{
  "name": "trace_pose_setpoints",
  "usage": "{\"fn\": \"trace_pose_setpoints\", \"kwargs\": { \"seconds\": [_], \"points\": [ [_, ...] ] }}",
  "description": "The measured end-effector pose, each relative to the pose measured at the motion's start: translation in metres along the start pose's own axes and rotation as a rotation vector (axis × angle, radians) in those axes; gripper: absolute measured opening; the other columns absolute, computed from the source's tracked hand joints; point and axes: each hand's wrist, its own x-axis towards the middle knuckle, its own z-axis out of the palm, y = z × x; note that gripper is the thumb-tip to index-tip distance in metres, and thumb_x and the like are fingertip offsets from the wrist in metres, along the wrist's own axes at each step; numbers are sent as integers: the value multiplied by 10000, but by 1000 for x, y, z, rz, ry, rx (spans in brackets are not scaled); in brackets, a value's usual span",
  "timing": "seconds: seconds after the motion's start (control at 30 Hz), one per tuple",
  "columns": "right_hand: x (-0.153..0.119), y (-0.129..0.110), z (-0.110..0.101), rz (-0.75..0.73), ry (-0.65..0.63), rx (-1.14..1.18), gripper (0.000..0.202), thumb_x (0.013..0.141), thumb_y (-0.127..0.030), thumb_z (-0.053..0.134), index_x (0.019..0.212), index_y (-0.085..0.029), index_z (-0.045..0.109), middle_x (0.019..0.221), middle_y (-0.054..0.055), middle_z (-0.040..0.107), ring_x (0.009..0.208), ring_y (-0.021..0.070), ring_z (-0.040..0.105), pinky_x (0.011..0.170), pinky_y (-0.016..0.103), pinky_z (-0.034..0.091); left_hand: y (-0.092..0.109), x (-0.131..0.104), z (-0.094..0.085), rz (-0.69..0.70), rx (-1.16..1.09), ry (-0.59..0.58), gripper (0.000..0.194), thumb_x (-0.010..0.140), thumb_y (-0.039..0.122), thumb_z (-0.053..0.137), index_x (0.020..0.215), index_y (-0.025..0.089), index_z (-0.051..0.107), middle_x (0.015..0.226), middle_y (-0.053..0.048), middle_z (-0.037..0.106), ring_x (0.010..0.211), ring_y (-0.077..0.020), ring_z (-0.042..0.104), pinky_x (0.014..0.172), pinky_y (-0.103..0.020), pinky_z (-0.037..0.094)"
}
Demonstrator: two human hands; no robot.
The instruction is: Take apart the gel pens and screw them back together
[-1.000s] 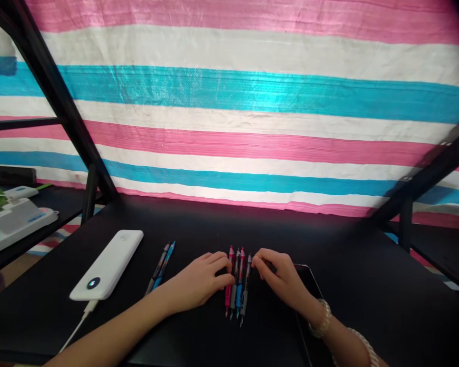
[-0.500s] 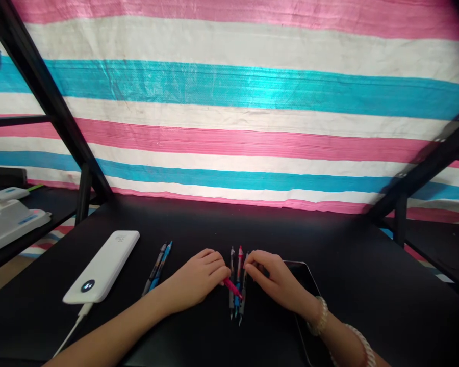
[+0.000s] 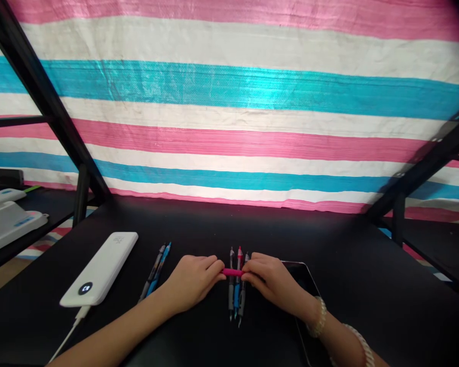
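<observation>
A slim pink pen [image 3: 233,272] lies level between my two hands, its ends hidden by the fingers. My left hand [image 3: 199,278] is closed on its left end. On the right end, my right hand [image 3: 268,275] pinches with thumb and fingers. Under the pink pen, three pens lie side by side on the black table, tips toward me: one with a grey grip [image 3: 231,298], one with a red top and blue grip [image 3: 236,295], and another grey-gripped pen [image 3: 242,303] close to my right fingertips.
Two more pens, a dark one [image 3: 151,275] and a blue one [image 3: 159,270], lie left of my left hand. Farther left is a white power bank [image 3: 103,265] with a cable. A dark phone or tablet [image 3: 304,278] lies partly under my right forearm. Striped sheeting [image 3: 252,153] hangs behind the table.
The pink pen has swung from a slant to level. Earlier only my left hand held it; now my right fingers grip its other end too.
</observation>
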Motion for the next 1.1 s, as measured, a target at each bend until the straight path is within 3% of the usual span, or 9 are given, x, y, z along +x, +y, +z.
{"fn": "trace_pose_setpoints", "kwargs": {
  "seconds": [0.2, 0.33, 0.47, 0.6, 0.77, 0.9, 1.1],
  "points": [
    [1, -6, -3, 70, 57, -10, 236, 994, -271, 576, 796, -175, 662, 727, 11, 566, 696, 160, 548, 626, 255, 375, 1, -1, -2, -4, -68, 8, 192, 1032, 221, 376, 1038, 189, 566, 833, -35, 659, 681, -208, 641, 570, -299, 396],
    [3, -7, -5, 73, -48, 35, 236, 1025, -287, 530, 855, -188, 661, 770, 6, 607, 721, 154, 567, 664, 244, 398, 3, 0, -1, 68, -20, 88, 192, 1030, 209, 382, 1078, 179, 566, 824, -36, 659, 682, -212, 624, 568, -303, 403],
    [3, -4, -2, 25, -100, 47, 298, 1041, -259, 488, 781, -181, 612, 774, 10, 611, 710, 150, 564, 663, 236, 406, 7, -1, 1, 73, 16, 131, 215, 1041, 220, 364, 1064, 180, 574, 784, -20, 652, 610, -198, 610, 519, -296, 375],
    [1, -1, 1, -22, -31, -18, 246, 1022, -218, 499, 804, -177, 604, 801, 27, 598, 733, 164, 554, 660, 250, 393, 12, -3, 3, 8, -23, 74, 272, 1056, 261, 322, 1039, 187, 582, 768, -13, 665, 546, -189, 612, 475, -294, 340],
    [-1, 0, 2, -52, 21, -77, 218, 1010, -197, 504, 821, -180, 610, 761, 27, 578, 718, 175, 535, 631, 266, 357, 13, -3, 4, -69, -159, 13, 260, 1057, 284, 343, 1024, 213, 591, 812, -4, 683, 641, -192, 669, 546, -286, 403],
    [0, -1, -2, 51, 101, -24, 198, 1001, -235, 541, 829, -185, 624, 741, 14, 567, 684, 168, 531, 621, 261, 353, 8, -2, 2, -100, -261, 95, 181, 1027, 251, 436, 1157, 228, 560, 911, -8, 680, 738, -179, 678, 633, -273, 442],
    [4, -4, -10, 189, 127, 112, 251, 1015, -270, 513, 803, -184, 614, 722, -2, 592, 649, 153, 534, 607, 250, 356, 2, -4, -1, -94, -239, 271, 175, 1018, 206, 463, 1163, 216, 559, 850, -8, 648, 651, -154, 619, 603, -261, 416]
  ]
}}
